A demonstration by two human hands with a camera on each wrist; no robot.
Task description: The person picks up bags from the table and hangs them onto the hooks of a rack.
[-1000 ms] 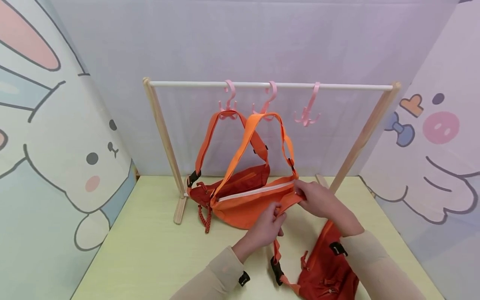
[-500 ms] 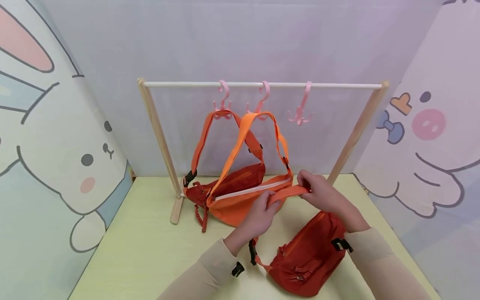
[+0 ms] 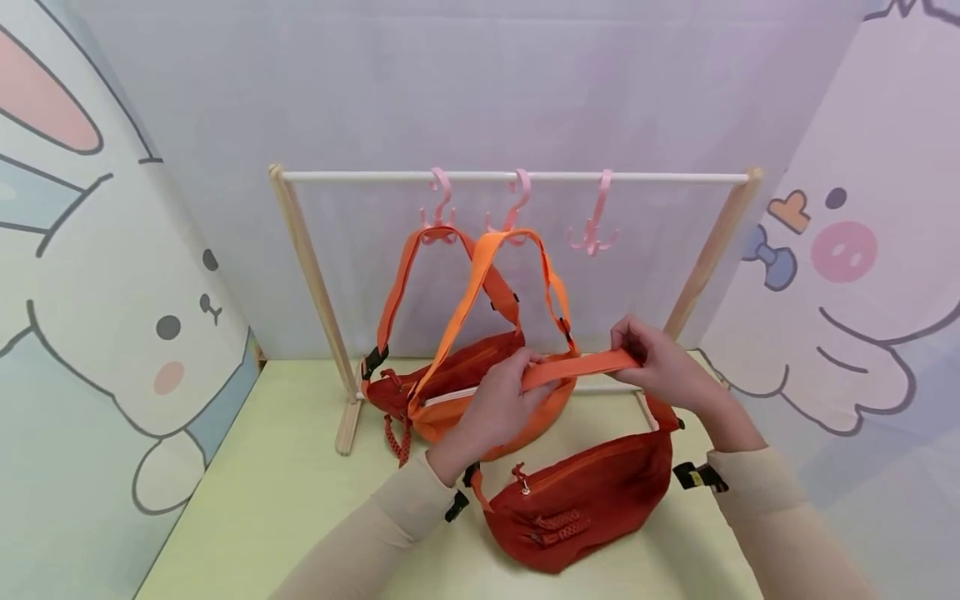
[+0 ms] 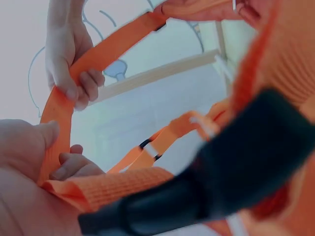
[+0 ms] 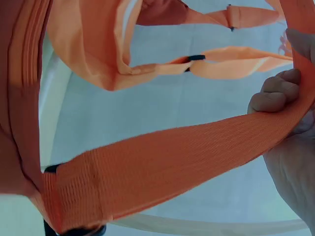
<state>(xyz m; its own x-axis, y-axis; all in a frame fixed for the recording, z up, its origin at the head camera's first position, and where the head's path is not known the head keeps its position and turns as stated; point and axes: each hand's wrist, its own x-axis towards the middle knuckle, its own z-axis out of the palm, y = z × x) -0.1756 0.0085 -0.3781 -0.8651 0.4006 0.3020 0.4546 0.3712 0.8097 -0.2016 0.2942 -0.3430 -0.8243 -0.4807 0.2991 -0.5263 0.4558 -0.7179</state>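
A dark red waist bag (image 3: 585, 500) hangs tilted from its orange strap (image 3: 581, 365), low over the table. My left hand (image 3: 501, 400) grips the strap's left part, and my right hand (image 3: 669, 371) holds its right part. Between the hands the strap runs taut, as a flat band. In the left wrist view a black buckle (image 4: 256, 157) looms near the camera, with the strap (image 4: 118, 48) passing through both hands. Behind my left hand, a bright orange waist bag (image 3: 551, 408) with a white zip hangs by its strap, partly covered.
A rack with a white bar (image 3: 660, 177) carries three pink hooks. Another red waist bag (image 3: 480, 354) hangs from the left hook (image 3: 441, 208), the bright orange one from the middle hook (image 3: 517, 200). The right hook (image 3: 596, 212) bears no bag. A pale table (image 3: 247, 500) lies below.
Both hands have spread apart along the strap, the right one rising and moving right. The dark red bag has swung up and left from the lower right into fuller view.
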